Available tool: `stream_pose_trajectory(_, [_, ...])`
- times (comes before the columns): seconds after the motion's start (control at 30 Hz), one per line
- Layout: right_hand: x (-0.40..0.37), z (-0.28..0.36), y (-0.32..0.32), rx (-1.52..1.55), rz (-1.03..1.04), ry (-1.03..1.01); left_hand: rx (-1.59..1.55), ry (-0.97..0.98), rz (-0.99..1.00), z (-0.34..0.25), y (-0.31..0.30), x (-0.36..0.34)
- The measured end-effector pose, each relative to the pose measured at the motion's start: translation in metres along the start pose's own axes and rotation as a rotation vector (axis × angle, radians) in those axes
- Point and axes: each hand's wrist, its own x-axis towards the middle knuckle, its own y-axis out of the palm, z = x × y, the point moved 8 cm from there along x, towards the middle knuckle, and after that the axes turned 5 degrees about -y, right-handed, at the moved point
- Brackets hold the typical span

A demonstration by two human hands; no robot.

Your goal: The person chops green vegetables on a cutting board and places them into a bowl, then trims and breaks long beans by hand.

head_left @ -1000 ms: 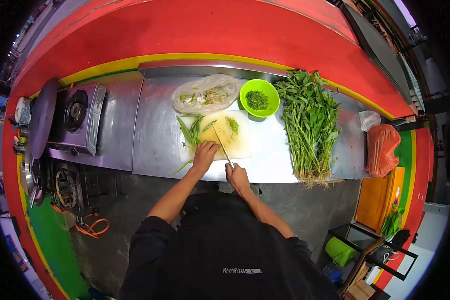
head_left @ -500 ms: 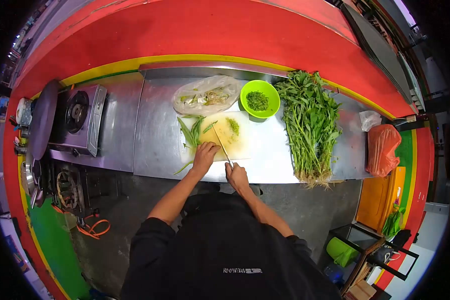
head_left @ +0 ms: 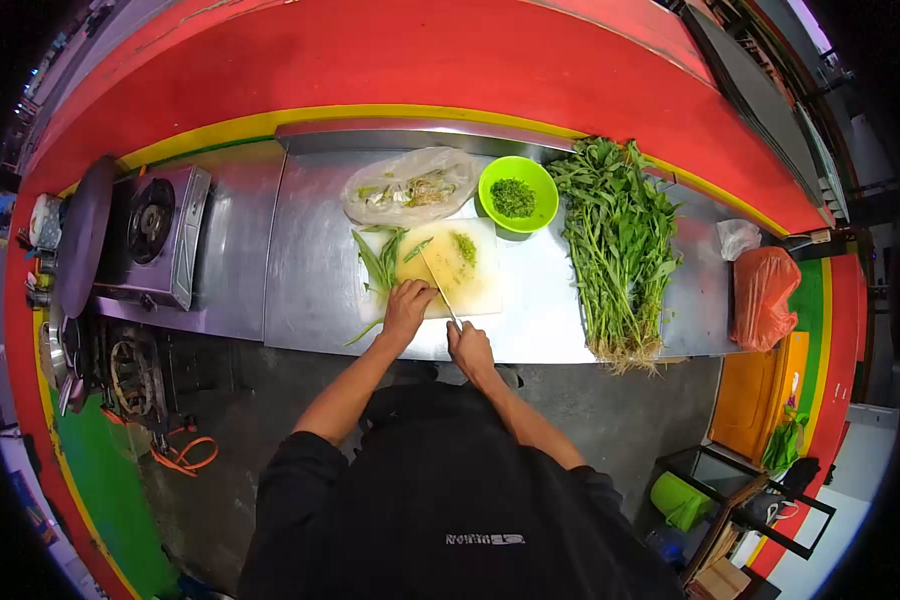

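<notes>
My right hand (head_left: 470,350) grips the handle of a knife (head_left: 440,285), whose blade points away across a pale cutting board (head_left: 487,285). Curled on the board just left of the blade is my left hand (head_left: 407,308); whatever lies under its fingers is hidden. A short green piece (head_left: 417,250) lies by the blade tip. To the blade's right sits a small heap of chopped greens (head_left: 464,248). Long green leaves (head_left: 378,262) lie over the board's left edge. Behind the board stands a bright green bowl (head_left: 546,216) with finely chopped greens in it.
A clear plastic bag (head_left: 370,205) with stalks lies behind the board. A large bundle of leafy greens with roots (head_left: 620,250) covers the steel counter (head_left: 305,250) to the right. Beyond it is an orange bag (head_left: 767,300). A gas stove (head_left: 155,230) stands at left.
The whole view has shifted very slightly. Both hands and the knife keep nearly the same places on the board.
</notes>
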Motion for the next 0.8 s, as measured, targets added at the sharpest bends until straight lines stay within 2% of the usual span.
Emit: stream_pose_trajectory(0.8, [0.0,-0.002,-0.002,0.068,0.01,0.013,0.028,-0.006,-0.01,0.0,-0.005,-0.005])
